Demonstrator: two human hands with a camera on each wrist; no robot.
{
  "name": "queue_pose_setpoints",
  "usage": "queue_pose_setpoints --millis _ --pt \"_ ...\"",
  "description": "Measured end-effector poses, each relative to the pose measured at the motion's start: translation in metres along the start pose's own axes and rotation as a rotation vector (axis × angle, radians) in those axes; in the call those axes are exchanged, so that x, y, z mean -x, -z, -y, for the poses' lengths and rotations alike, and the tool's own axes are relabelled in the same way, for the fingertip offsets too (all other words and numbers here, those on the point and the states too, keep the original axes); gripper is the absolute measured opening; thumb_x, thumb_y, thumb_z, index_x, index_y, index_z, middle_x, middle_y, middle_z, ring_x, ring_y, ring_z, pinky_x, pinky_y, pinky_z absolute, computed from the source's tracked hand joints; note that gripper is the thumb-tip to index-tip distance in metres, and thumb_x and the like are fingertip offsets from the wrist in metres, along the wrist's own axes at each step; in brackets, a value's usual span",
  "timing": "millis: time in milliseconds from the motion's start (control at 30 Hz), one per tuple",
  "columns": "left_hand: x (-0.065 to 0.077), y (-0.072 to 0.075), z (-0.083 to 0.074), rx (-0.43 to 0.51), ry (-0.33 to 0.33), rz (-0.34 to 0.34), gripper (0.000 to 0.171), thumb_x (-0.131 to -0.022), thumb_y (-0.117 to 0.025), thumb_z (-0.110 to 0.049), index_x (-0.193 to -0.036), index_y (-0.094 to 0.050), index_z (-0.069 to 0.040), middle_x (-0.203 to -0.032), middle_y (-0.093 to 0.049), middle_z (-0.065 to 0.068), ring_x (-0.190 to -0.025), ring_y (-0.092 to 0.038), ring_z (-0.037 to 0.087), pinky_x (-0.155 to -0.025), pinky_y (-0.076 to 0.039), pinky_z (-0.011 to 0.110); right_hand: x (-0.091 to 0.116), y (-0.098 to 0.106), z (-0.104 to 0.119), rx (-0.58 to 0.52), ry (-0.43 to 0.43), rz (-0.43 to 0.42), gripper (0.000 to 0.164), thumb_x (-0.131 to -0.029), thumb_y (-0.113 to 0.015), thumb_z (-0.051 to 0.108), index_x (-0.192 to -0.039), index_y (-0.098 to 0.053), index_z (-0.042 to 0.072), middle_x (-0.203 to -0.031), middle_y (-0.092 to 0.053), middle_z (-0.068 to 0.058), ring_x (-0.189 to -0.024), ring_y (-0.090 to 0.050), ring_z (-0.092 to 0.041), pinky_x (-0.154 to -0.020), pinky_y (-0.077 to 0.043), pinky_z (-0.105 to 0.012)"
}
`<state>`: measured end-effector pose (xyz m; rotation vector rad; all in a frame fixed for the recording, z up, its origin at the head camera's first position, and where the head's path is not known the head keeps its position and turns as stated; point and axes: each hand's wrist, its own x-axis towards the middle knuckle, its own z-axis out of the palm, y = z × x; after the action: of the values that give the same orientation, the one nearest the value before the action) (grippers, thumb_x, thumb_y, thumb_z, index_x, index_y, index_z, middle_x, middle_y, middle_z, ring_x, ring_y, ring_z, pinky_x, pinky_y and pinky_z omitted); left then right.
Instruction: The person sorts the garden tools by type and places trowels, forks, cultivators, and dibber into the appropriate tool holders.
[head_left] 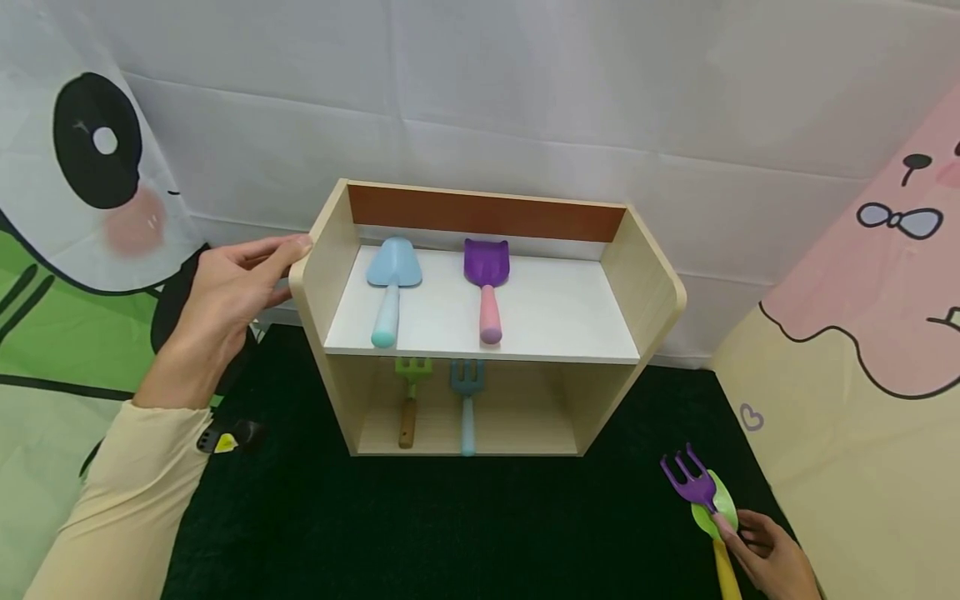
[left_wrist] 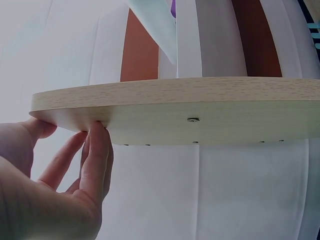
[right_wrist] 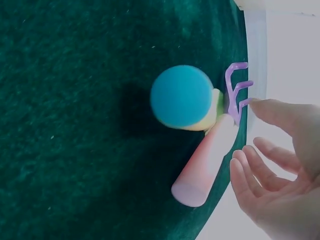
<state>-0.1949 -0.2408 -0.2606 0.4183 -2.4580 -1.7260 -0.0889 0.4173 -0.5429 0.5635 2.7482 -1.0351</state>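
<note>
My left hand [head_left: 243, 279] rests its fingertips against the outer face of the left side panel [left_wrist: 150, 117] of a small two-tier wooden shelf [head_left: 652, 275], near the panel's rounded end. Far to the right, my right hand [head_left: 776, 557] is beside a toy garden fork [head_left: 692, 483] with purple prongs and a pink handle. Its fingers are spread and loosely bent, and the thumb tip overlaps the prongs in the right wrist view. The fork lies across a green toy shovel [head_left: 723, 500] with a yellow handle and a round blue end [right_wrist: 181, 95].
On the white upper tier lie a light blue shovel [head_left: 393, 265] and a purple shovel [head_left: 487, 262] with a pink handle. Below are a green fork [head_left: 412, 371] with a brown handle and a blue fork [head_left: 467, 383]. Cloth walls [head_left: 525, 92] enclose the dark green surface [head_left: 480, 525].
</note>
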Motion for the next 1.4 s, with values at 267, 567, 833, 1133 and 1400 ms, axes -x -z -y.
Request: queue_pose_setpoints --millis 267,567,833,1133,1400 --pt "0.0 0.0 0.0 0.002 0.002 -0.001 0.079 -0.073 -0.059 -0.07 -0.138 -0.051 -0.026 -0.142 -0.041 0.006 -0.123 -0.041 0.023 -0.102 -0.042 0.044 -0.003 -0.002 -0.015 0.03 0.021 0.031 0.075 -0.085 -0.067 0.048 -0.125 -0.047 -0.012 -0.101 -0.062 -0.021 -0.086 -0.062 -0.026 -0.066 -0.057 -0.03" --pt "0.001 0.0 -0.001 -0.003 0.0 -0.004 0.079 -0.073 -0.059 -0.07 -0.138 -0.051 -0.026 -0.142 -0.041 0.006 -0.124 -0.041 0.023 -0.102 -0.042 0.044 -0.009 -0.001 -0.023 0.005 0.019 0.1 0.074 -0.083 -0.07 0.046 -0.123 -0.048 -0.013 -0.097 -0.064 -0.017 -0.084 -0.063 -0.024 -0.065 -0.057 -0.031" --pt "0.002 0.0 -0.002 -0.003 0.006 -0.006 0.079 -0.073 -0.059 -0.07 -0.138 -0.051 -0.025 -0.143 -0.04 0.006 -0.125 -0.04 0.024 -0.103 -0.041 0.047 -0.022 -0.006 -0.036 0.099 0.001 0.145 0.075 -0.082 -0.068 0.051 -0.121 -0.051 -0.011 -0.092 -0.065 -0.011 -0.078 -0.06 -0.019 -0.066 -0.056 -0.036" --pt "0.002 0.0 -0.001 -0.013 0.008 -0.019 0.079 -0.073 -0.059 -0.071 -0.138 -0.051 -0.025 -0.143 -0.04 0.007 -0.125 -0.04 0.025 -0.102 -0.042 0.046 -0.023 -0.006 -0.038 0.066 -0.046 0.171 0.09 -0.072 -0.066 0.064 -0.12 -0.051 -0.01 -0.089 -0.064 -0.007 -0.074 -0.057 -0.018 -0.064 -0.054 -0.031" --pt "0.002 0.0 -0.001 -0.013 0.004 -0.019 0.08 -0.074 -0.058 -0.071 -0.139 -0.05 -0.025 -0.144 -0.039 0.007 -0.126 -0.04 0.026 -0.102 -0.042 0.046 -0.019 0.003 -0.024 0.058 -0.035 0.225 0.084 -0.074 -0.069 0.057 -0.118 -0.053 -0.012 -0.087 -0.064 -0.006 -0.072 -0.056 -0.017 -0.064 -0.054 -0.031"
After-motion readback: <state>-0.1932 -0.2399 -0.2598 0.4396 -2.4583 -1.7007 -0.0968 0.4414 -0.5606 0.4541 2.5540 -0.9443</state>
